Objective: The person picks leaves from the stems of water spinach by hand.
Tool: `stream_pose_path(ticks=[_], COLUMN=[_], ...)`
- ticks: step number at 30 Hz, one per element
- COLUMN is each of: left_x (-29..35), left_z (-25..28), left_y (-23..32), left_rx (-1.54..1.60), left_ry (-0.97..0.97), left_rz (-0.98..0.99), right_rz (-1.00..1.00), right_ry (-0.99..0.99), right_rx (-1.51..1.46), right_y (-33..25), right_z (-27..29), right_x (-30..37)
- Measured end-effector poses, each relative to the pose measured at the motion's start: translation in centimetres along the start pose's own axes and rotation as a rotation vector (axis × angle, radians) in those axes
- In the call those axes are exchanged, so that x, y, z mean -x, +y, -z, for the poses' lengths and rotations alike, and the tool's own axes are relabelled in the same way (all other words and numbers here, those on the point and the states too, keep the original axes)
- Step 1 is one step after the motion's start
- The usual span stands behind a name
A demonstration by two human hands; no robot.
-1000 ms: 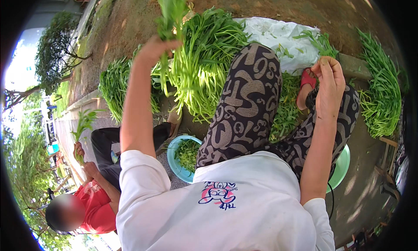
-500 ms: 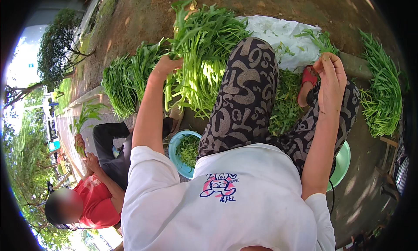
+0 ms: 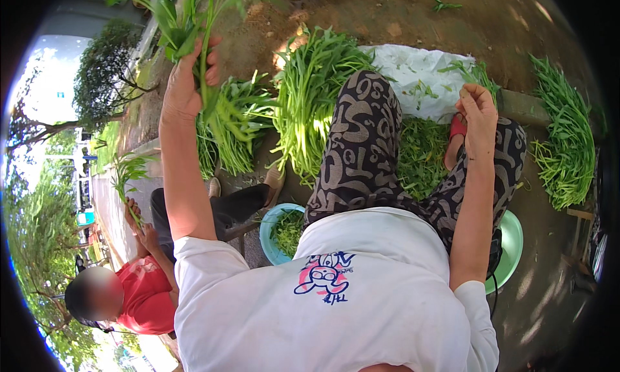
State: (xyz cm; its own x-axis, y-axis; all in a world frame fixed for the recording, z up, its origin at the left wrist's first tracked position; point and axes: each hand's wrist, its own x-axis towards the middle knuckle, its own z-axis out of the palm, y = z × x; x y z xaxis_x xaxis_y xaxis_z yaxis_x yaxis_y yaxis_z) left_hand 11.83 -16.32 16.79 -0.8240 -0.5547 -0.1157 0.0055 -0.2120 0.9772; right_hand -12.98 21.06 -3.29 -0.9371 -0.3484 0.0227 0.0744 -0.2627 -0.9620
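Raised at the upper left, my left hand (image 3: 186,84) is closed around a small bunch of long-stemmed leafy greens (image 3: 174,26). Its leaves point up and its pale stems trail down past my wrist. Below and to the right lies a large pile of the same greens (image 3: 316,81), beside my left knee. Another pile of greens (image 3: 236,143) lies left of that one, partly behind the held stems. My right hand (image 3: 479,117) hovers over my right knee, thumb and fingers pinched together; anything between them is too small to make out.
Loose leaves (image 3: 423,159) are heaped between my legs, near a white sack (image 3: 420,65). More greens (image 3: 562,133) lie far right. A blue basin (image 3: 266,236) and a green basin (image 3: 513,243) flank me. A person in a red shirt (image 3: 145,298) sits left, holding greens.
My left hand has moved up and left from the large pile, carrying a bunch of greens clear of it. My right hand stays pinched, only slightly shifted.
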Motion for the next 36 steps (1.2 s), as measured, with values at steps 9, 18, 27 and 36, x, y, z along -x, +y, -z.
stream_pose_path(ticks=[9,18,27,36], left_x=[4.2,5.6,5.4,5.9], left_z=[-12.4,-16.3,-17.8,-19.0], left_y=[-3.0,-8.8,-10.2,-10.9], left_rx=[0.549,0.519,0.44,0.356], left_ry=[-0.332,-0.062,0.002,0.013], left_rz=[-0.098,-0.037,-0.096,-0.165], right_rz=[0.062,0.179,0.254,0.529], right_ry=[-0.007,-0.012,-0.18,-0.386], right_rx=[0.347,0.441,0.235,0.685], right_y=[2.3,-2.9,-11.6,-9.1], right_z=[0.3,-0.3,-3.4,-8.0], right_x=[-0.4,1.3,6.9,10.4])
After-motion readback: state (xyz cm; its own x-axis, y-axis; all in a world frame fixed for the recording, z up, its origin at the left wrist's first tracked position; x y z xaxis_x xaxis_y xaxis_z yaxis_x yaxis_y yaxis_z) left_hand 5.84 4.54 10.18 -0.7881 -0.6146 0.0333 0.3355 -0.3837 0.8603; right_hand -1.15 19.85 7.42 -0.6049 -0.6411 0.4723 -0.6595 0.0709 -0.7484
